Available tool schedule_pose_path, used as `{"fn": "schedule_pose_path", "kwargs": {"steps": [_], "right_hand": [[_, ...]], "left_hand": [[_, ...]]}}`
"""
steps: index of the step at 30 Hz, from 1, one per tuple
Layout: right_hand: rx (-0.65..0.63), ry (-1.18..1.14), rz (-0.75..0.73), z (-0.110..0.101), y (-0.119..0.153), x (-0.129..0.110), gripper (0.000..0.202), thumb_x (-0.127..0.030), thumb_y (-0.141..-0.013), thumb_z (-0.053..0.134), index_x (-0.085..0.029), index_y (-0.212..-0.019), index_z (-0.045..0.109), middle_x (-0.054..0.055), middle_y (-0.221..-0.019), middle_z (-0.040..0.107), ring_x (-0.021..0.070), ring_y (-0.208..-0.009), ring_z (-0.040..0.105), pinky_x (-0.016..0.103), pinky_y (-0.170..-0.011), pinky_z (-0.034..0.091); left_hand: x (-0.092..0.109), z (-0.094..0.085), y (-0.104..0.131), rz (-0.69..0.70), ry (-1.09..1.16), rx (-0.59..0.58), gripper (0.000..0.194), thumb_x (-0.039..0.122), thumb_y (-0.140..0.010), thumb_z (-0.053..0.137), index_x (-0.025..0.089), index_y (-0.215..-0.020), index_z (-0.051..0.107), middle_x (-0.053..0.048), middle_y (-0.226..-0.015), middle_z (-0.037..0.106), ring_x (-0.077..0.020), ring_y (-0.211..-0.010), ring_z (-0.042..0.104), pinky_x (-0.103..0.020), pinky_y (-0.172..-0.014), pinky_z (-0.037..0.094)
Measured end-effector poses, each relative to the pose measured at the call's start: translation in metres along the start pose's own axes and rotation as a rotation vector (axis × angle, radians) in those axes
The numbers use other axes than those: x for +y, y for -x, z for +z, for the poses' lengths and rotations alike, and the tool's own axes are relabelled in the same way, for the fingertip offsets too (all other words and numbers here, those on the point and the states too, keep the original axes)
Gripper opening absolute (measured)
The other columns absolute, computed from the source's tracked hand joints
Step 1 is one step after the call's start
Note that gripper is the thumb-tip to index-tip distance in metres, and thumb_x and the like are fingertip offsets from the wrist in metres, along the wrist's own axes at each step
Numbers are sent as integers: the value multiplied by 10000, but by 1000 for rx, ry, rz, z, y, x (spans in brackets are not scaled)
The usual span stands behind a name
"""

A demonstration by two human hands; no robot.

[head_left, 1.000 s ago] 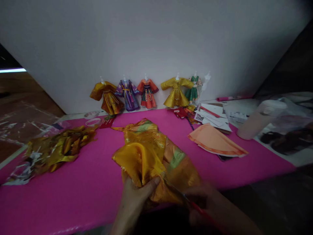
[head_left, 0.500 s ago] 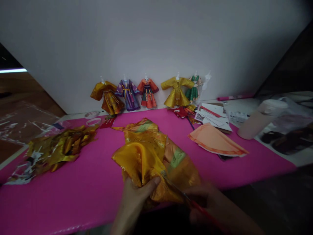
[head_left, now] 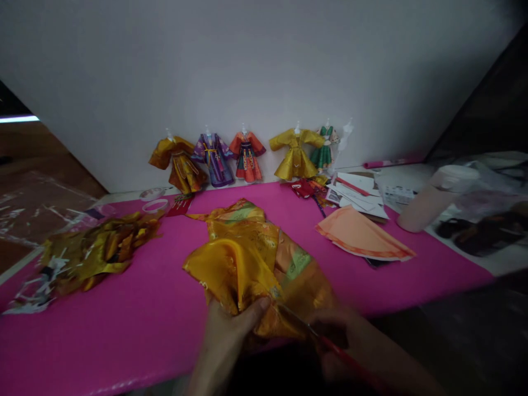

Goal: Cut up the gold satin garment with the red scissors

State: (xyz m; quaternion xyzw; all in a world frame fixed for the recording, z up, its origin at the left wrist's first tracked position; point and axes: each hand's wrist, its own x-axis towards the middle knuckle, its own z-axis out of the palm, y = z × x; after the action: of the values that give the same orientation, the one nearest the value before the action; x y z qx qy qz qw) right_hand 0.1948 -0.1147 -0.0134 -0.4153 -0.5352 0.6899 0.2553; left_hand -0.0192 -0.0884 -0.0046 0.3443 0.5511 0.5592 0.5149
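Shiny golden fabric (head_left: 235, 269) lies bunched near the table's front edge, and my left hand (head_left: 235, 324) grips it with the thumb on top. My right hand (head_left: 350, 335) is closed on red-handled scissors (head_left: 334, 347). Their metal blades point up and left into the fabric, close to my left thumb; whether the blades are parted is hard to make out. Under and behind the held piece, more patterned gold, orange and green cloth (head_left: 301, 264) spreads over the pink table cover (head_left: 157, 308). Dim light and blur hide some of my right fingers.
Several doll-sized robes (head_left: 214, 159) on small white forms stand against the wall. Gold fabric scraps (head_left: 107, 247) are heaped at left beside clear tape rolls (head_left: 155, 205). At right lie a folded peach cloth (head_left: 363, 234), papers (head_left: 358, 193) and a pale bottle (head_left: 433, 198).
The view has shifted slightly, so the background sits a little further left. Both hands keep their hold, and the scissors remain at nearly the same spot in the fabric.
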Motion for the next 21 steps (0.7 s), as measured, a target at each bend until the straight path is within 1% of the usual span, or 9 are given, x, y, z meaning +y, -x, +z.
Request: {"fn": "schedule_pose_path", "kwargs": {"steps": [3, 6, 8, 11, 14, 16, 18, 21], "right_hand": [[-3, 11, -18, 2, 0, 2, 229, -146, -692, 788, -181, -910, 728, -41, -734, 607, 113, -675, 515, 187, -586, 386], [22, 58, -16, 4, 2, 1, 192, -155, -709, 772, -183, -895, 733, -47, -705, 617, 102, -631, 526, 176, -557, 387], [17, 53, 10, 5, 3, -4, 201, -152, -720, 755, -181, -918, 731, -44, -704, 620, 99, -617, 524, 170, -533, 384], [-17, 13, 64, 7, 4, -13, 220, -151, -738, 713, -167, -956, 727, -32, -695, 629, 98, -588, 531, 169, -506, 380], [-18, 0, 114, 9, 5, -19, 208, -153, -739, 693, -150, -946, 717, -44, -643, 602, 78, -519, 493, 164, -466, 353], [-39, -36, 110, 10, 4, -19, 200, -164, -762, 678, -146, -960, 701, -38, -668, 612, 76, -528, 499, 163, -466, 356], [-59, -59, 97, 11, 4, -17, 191, -176, -786, 667, -144, -972, 689, -36, -687, 610, 76, -547, 510, 164, -478, 359], [-56, -36, 106, 12, 4, -15, 186, -200, -802, 659, -149, -981, 667, -48, -676, 577, 67, -532, 486, 170, -482, 356]], "left_hand": [[2, 3, 1, 30, 0, 9, 700, 218, -488, 886, 143, -1147, 663, -132, -1026, 797, -374, -1003, 729, -410, -800, 623], [2, 5, 3, 64, -7, 31, 666, 217, -485, 885, 147, -1115, 684, -126, -990, 805, -367, -967, 742, -390, -753, 634], [2, 6, 5, 63, -28, 35, 625, 221, -489, 880, 154, -1085, 703, -111, -927, 814, -361, -943, 749, -370, -707, 640], [2, 8, 7, 30, -35, 29, 644, 227, -501, 875, 156, -1115, 693, -100, -887, 816, -355, -932, 753, -356, -672, 641], [3, 10, 9, 4, -16, 2, 633, 233, -519, 869, 148, -1117, 679, -129, -979, 807, -363, -963, 744, -376, -701, 639], [4, 11, 10, -1, -1, -16, 622, 223, -518, 870, 154, -1106, 677, -135, -1040, 796, -368, -1012, 727, -386, -751, 631], [4, 11, 10, -13, 7, -28, 613, 212, -511, 877, 161, -1090, 682, -123, -1041, 799, -363, -1029, 722, -388, -800, 621], [2, 10, 10, -52, 8, -46, 572, 236, -528, 885, 162, -1059, 687, -115, -991, 809, -355, -977, 741, -405, -821, 615]]}}
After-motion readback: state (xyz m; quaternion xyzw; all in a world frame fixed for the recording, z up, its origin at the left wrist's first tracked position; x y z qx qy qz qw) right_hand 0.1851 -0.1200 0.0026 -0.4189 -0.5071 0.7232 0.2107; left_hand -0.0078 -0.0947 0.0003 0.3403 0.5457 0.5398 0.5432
